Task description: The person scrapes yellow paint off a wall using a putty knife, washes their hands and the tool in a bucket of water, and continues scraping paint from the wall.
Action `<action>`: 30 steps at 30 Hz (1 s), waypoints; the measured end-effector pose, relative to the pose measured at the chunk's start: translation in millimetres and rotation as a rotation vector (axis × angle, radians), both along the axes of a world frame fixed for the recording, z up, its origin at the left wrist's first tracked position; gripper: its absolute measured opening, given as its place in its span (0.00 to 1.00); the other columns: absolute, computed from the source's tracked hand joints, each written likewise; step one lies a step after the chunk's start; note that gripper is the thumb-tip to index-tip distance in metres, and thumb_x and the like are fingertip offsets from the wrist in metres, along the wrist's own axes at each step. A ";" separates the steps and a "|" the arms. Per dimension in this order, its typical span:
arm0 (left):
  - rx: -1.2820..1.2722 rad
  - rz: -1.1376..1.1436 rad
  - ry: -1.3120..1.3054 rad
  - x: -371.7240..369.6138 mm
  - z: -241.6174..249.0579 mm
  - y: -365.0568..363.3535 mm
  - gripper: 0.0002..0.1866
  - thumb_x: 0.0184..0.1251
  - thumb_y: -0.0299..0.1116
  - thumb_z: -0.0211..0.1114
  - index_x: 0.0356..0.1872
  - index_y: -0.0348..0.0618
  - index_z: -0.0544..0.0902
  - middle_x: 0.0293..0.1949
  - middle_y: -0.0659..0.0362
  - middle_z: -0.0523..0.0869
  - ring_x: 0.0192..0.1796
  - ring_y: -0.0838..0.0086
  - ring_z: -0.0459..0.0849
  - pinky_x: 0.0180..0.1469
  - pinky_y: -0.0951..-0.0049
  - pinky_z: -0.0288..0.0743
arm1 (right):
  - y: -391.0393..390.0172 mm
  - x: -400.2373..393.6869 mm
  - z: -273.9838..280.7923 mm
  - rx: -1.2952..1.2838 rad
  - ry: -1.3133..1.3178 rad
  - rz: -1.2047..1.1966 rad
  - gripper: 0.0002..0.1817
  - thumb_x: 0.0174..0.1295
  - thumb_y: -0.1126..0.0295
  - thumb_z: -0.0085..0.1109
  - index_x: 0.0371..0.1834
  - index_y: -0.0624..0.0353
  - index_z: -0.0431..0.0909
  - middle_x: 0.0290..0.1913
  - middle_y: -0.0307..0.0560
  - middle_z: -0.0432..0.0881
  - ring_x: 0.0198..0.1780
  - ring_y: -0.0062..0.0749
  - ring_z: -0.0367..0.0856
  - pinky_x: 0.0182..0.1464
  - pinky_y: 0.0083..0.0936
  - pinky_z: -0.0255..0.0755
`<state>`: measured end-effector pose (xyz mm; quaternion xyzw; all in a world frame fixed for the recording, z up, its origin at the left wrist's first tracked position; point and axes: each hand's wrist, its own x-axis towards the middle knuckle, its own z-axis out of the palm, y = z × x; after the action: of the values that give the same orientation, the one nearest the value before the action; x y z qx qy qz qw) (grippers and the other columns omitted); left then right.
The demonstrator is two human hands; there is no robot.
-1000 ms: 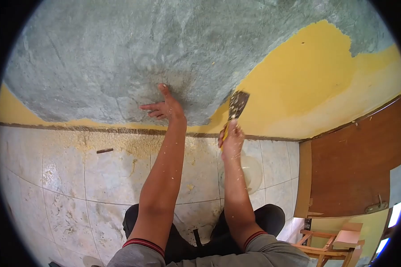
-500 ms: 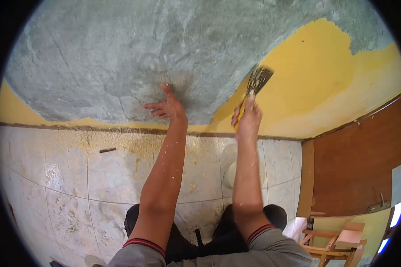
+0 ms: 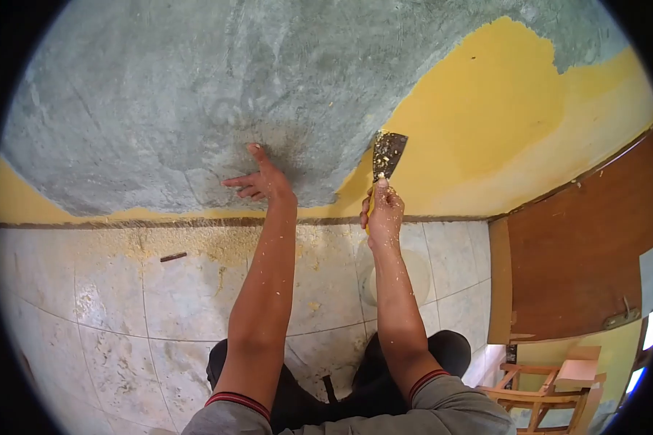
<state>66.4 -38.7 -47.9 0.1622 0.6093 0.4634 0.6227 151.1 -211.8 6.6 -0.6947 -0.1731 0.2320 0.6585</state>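
Gripped by its yellow handle, a putty knife [image 3: 389, 154] is in my right hand [image 3: 386, 210]. Its dark blade, dotted with paint flakes, points up at the border between yellow paint [image 3: 479, 101] and bare grey plaster [image 3: 167, 94]. Whether the blade edge touches the wall is hard to tell. My left hand [image 3: 263, 178] has its fingers spread and rests against the grey plaster low on the wall, holding nothing. Small flakes cling to both forearms.
Paint scrapings [image 3: 203, 243] cover the tiled floor [image 3: 189, 297] along the wall base, with a small dark strip [image 3: 173, 257] among them. A pale round container [image 3: 413, 272] stands partly behind my right forearm. To the right are a brown door [image 3: 573, 254] and a wooden stool [image 3: 540, 391].
The putty knife and my right hand have moved down and left along the paint border. My left hand stays against the plaster while the view has shifted slightly.
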 end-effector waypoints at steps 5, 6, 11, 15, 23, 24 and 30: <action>-0.011 -0.029 0.041 -2.7 -4.2 -0.8 0.76 0.41 0.91 0.52 0.78 0.57 0.20 0.79 0.36 0.26 0.81 0.39 0.34 0.75 0.41 0.45 | 22.0 10.9 87.6 0.224 -0.166 0.020 0.24 0.75 0.45 0.51 0.34 0.56 0.73 0.19 0.38 0.71 0.15 0.21 0.66 0.16 0.19 0.60; 0.004 -0.041 0.058 -3.2 -0.1 -0.8 0.76 0.41 0.91 0.52 0.78 0.57 0.20 0.79 0.36 0.26 0.81 0.39 0.34 0.75 0.41 0.45 | 25.3 14.6 99.5 0.206 -0.176 0.001 0.23 0.75 0.47 0.53 0.33 0.56 0.73 0.18 0.37 0.71 0.16 0.19 0.67 0.17 0.19 0.61; 0.006 0.041 -0.027 -2.1 30.3 -17.9 0.73 0.45 0.89 0.50 0.78 0.56 0.20 0.79 0.38 0.25 0.82 0.42 0.35 0.76 0.40 0.47 | 16.2 39.6 -21.8 0.111 -0.216 0.064 0.21 0.75 0.51 0.53 0.33 0.58 0.73 0.20 0.38 0.74 0.20 0.26 0.73 0.23 0.26 0.68; 0.105 0.045 0.078 1.5 27.9 -16.9 0.66 0.58 0.83 0.49 0.78 0.52 0.21 0.80 0.38 0.27 0.82 0.42 0.39 0.77 0.41 0.44 | -30.5 -13.1 -261.1 -0.497 -0.292 0.179 0.28 0.75 0.48 0.42 0.41 0.65 0.81 0.42 0.73 0.82 0.44 0.72 0.79 0.44 0.59 0.71; 1.405 0.040 0.696 17.7 142.6 -40.5 0.56 0.60 0.64 0.67 0.82 0.54 0.47 0.82 0.44 0.36 0.83 0.46 0.39 0.75 0.37 0.47 | -70.5 -140.5 -309.9 -0.582 0.205 0.235 0.34 0.72 0.39 0.42 0.43 0.62 0.84 0.44 0.67 0.85 0.51 0.66 0.82 0.56 0.54 0.74; 1.795 0.028 0.918 19.4 165.2 -39.0 0.52 0.60 0.62 0.69 0.81 0.56 0.54 0.82 0.44 0.39 0.83 0.47 0.39 0.74 0.33 0.45 | -63.8 -139.4 -314.7 -0.561 0.203 0.255 0.34 0.72 0.39 0.42 0.43 0.62 0.84 0.44 0.67 0.85 0.51 0.66 0.82 0.56 0.54 0.74; 1.899 -0.028 1.513 83.2 326.8 -44.1 0.51 0.56 0.69 0.67 0.80 0.66 0.57 0.82 0.45 0.39 0.82 0.44 0.33 0.64 0.13 0.30 | -44.2 -104.8 -323.0 -0.550 0.093 0.368 0.31 0.72 0.42 0.43 0.47 0.60 0.83 0.46 0.64 0.86 0.53 0.64 0.83 0.57 0.53 0.75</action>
<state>149.6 -82.9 279.0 0.7901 0.2348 0.5069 -0.2524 46.3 -256.0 -316.4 -0.7920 -0.1962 0.4167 0.4007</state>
